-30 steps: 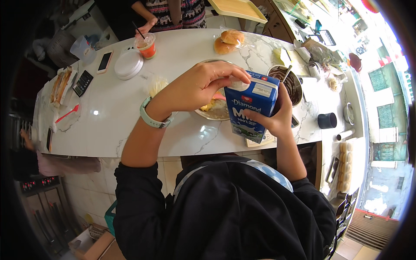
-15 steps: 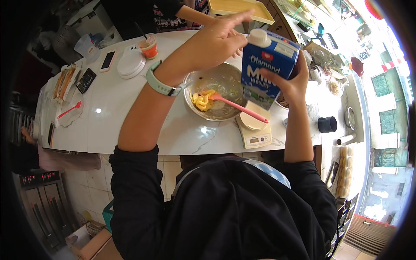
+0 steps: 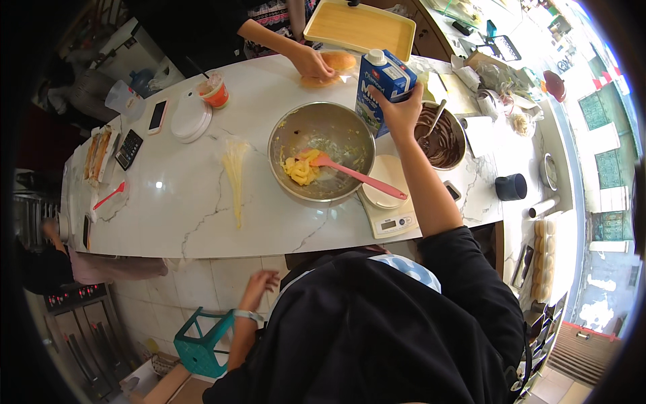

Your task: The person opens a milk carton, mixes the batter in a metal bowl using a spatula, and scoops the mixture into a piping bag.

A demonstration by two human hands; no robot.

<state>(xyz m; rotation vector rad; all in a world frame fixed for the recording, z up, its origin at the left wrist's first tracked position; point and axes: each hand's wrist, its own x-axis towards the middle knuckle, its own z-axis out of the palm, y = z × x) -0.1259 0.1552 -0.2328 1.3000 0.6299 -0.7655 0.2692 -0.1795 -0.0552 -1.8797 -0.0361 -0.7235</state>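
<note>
A blue milk carton (image 3: 378,94) is held in the right hand (image 3: 402,113), forward and to the right of the wearer's body, above the far part of the table (image 3: 145,219). The right hand is partly closed about the carton, with the thumb laid on one side and the fingers on the other. The long axis is set roughly upright, slightly tilted, with the white cap (image 3: 377,58) uppermost; whether the base is lifted or rested cannot be told. The carton is placed at the far right rim of the steel mixing bowl (image 3: 296,122), between it and the chocolate-smeared bowl (image 3: 460,149). The right hand is thus the nearer one. The left hand (image 3: 260,286) is held low beside the body, short of the table's near edge, its fingers loosely spread and nothing seen in its hold. Across the mixing bowl's near right rim, a pink spatula (image 3: 367,178) is laid.
</note>
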